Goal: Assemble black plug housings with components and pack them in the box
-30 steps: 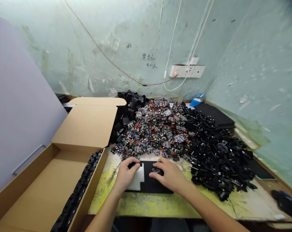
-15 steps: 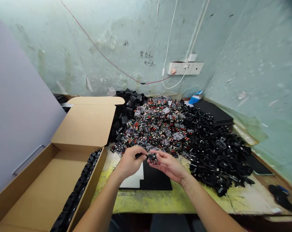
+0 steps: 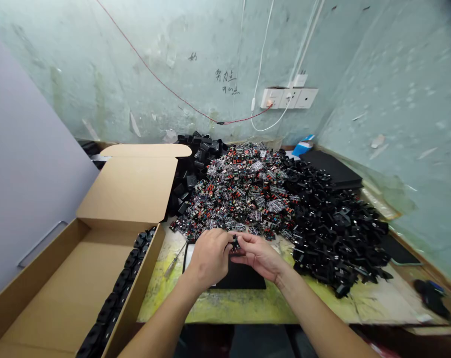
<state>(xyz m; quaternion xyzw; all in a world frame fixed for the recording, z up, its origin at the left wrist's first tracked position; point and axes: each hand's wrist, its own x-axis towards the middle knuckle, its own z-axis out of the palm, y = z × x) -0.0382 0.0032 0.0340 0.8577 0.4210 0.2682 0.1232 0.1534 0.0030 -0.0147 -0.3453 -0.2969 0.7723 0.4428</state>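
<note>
My right hand [image 3: 260, 256] pinches a small circuit board [image 3: 234, 242] between thumb and fingers, above a black mat [image 3: 243, 275]. My left hand [image 3: 210, 254] is closed against the board's left side, its back towards me. The small black plastic part in its fingers, glimpsed half a second ago, is now hidden behind them. Just beyond both hands rises a heap of loose circuit boards [image 3: 243, 194]. To the right of it spreads a pile of black plug housings with metal pins [image 3: 337, 228].
At left stands an open cardboard box [image 3: 126, 318] with a row of black plugs [image 3: 117, 293] along its right wall. Black plastic cases [image 3: 201, 149] are heaped at the back. A screwdriver-like tool [image 3: 175, 261] lies left of the mat. A phone-like slab [image 3: 400, 251] rests far right.
My left hand has turned over and moved right against the board, covering more of it. The tool beside the mat has come into sight. My view has tipped slightly.
</note>
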